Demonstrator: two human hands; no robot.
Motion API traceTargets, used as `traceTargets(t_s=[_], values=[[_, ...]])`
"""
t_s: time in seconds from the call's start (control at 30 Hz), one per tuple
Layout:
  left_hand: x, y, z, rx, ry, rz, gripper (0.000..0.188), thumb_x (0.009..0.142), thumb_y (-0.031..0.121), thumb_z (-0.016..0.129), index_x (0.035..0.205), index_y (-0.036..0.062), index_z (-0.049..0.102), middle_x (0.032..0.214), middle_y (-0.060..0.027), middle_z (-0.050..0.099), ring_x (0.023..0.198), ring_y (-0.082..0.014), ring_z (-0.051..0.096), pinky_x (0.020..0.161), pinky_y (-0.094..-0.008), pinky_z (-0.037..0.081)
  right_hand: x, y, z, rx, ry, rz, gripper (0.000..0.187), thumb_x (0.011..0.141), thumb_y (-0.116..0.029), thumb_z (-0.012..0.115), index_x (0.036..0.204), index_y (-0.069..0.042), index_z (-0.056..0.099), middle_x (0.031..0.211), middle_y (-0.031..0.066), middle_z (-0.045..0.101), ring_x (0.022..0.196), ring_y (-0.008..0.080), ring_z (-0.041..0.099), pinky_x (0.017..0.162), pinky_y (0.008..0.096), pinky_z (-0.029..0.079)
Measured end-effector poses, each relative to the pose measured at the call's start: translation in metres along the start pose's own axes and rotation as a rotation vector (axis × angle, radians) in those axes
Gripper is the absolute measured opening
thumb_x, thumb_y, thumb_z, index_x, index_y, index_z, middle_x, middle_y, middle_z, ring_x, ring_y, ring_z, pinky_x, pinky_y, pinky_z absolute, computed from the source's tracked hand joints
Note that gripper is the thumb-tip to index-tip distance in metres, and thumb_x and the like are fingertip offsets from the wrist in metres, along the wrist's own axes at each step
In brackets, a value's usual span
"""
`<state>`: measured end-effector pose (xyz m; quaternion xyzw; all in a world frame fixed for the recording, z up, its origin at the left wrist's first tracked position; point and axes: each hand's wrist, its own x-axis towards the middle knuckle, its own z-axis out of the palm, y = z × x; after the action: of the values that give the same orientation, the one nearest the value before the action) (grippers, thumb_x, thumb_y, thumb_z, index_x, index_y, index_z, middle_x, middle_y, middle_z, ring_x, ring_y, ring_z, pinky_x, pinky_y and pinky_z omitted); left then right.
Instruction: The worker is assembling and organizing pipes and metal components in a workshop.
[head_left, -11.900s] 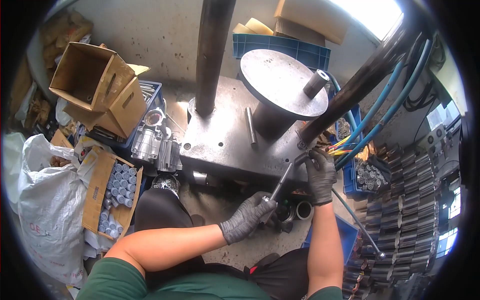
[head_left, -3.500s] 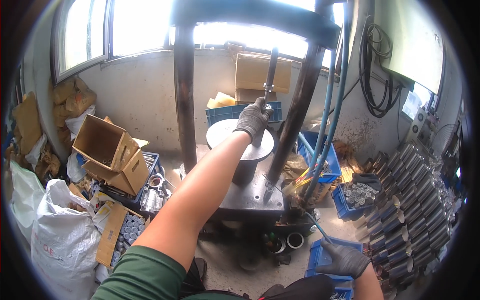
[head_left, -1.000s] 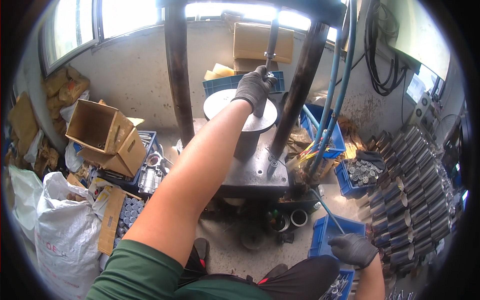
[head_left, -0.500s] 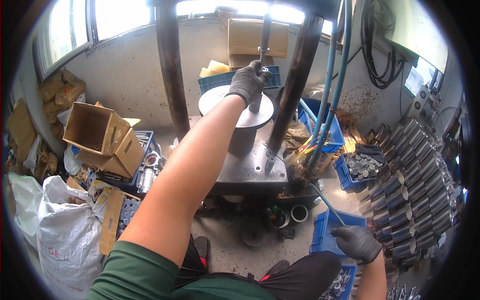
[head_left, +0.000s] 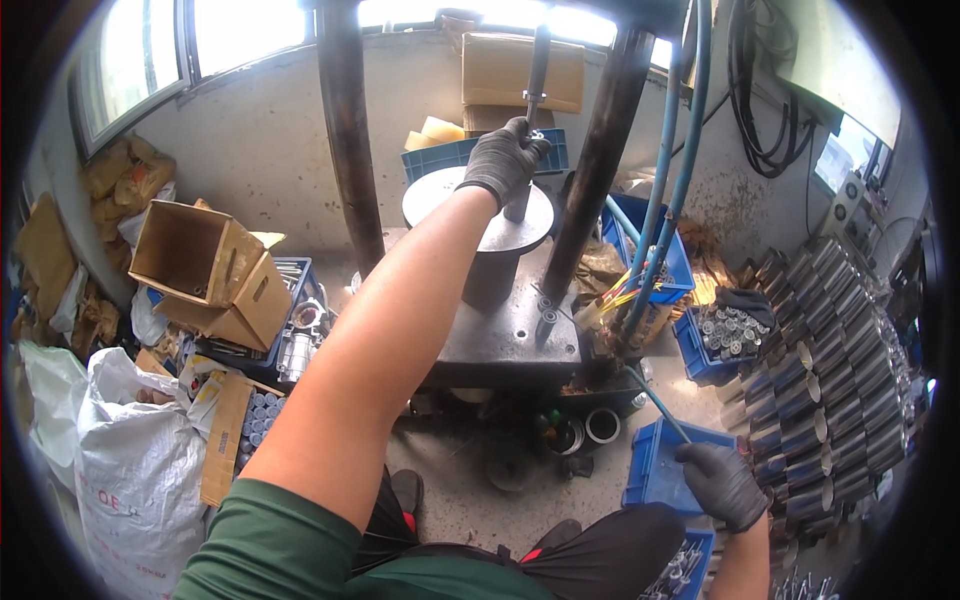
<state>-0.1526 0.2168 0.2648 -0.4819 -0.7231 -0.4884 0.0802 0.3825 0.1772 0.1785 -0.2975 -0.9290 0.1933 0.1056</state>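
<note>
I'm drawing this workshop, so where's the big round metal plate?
The round metal plate is in the upper middle of the head view, between two dark posts, partly hidden by the person's left forearm.

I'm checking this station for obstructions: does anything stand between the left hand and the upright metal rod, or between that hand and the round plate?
Nothing visible is between the left hand and the metal rod; the fingers curl around its lower part. Between hand and round plate stands a short dark cylinder; the glove hides its top.
</note>
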Motion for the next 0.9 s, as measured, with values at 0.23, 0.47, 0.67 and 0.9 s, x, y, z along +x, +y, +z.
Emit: traceTargets(t_s=[0.23, 0.47, 0.67, 0.9], values=[[0.004, -0.009, 0.007, -0.017, 0.032, 0.034, 0.040, 0.105, 0.036, 0.073, 0.131, 0.0058, 0.068, 0.103, -0.0152, 0.080, 0.096, -0.0278, 0.076, 0.091, -0.0417, 0.059, 0.005, -0.003, -0.005, -0.116, -0.312, 0.037, 0.026, 0.093, -0.014, 0.068, 0.114, -0.004, 0.079, 0.108, 0.0241, 0.077, 0.102, 0.0427, 0.075, 0.090, 0.0491, 0.061], [0.007, -0.014, 0.009, -0.058, -0.007, 0.012, 0.040, 0.104, 0.035, 0.074, 0.133, 0.0069, 0.068, 0.104, -0.0145, 0.079, 0.097, -0.0273, 0.075, 0.091, -0.0414, 0.059, 0.005, -0.003, -0.003, -0.193, -0.415, 0.035, 0.028, 0.095, -0.014, 0.068, 0.118, -0.003, 0.079, 0.107, 0.0239, 0.078, 0.102, 0.0417, 0.076, 0.093, 0.0456, 0.061], [0.006, -0.017, 0.010, -0.098, -0.012, -0.001, 0.045, 0.102, 0.038, 0.075, 0.135, 0.0084, 0.069, 0.115, -0.0204, 0.079, 0.108, -0.0375, 0.077, 0.098, -0.0469, 0.058, 0.003, -0.001, -0.006, 0.096, -0.083, 0.046, 0.027, 0.096, -0.010, 0.069, 0.119, 0.001, 0.076, 0.103, 0.0250, 0.076, 0.097, 0.0427, 0.076, 0.088, 0.0460, 0.061], [0.005, -0.015, 0.009, -0.084, -0.004, -0.008, 0.043, 0.102, 0.037, 0.075, 0.134, 0.0089, 0.069, 0.113, -0.0198, 0.080, 0.108, -0.0378, 0.077, 0.097, -0.0472, 0.058, 0.006, -0.010, -0.007, -0.062, 0.067, 0.014, 0.022, 0.092, -0.003, 0.069, 0.113, 0.000, 0.075, 0.102, 0.0228, 0.076, 0.097, 0.0418, 0.076, 0.086, 0.0463, 0.061]])
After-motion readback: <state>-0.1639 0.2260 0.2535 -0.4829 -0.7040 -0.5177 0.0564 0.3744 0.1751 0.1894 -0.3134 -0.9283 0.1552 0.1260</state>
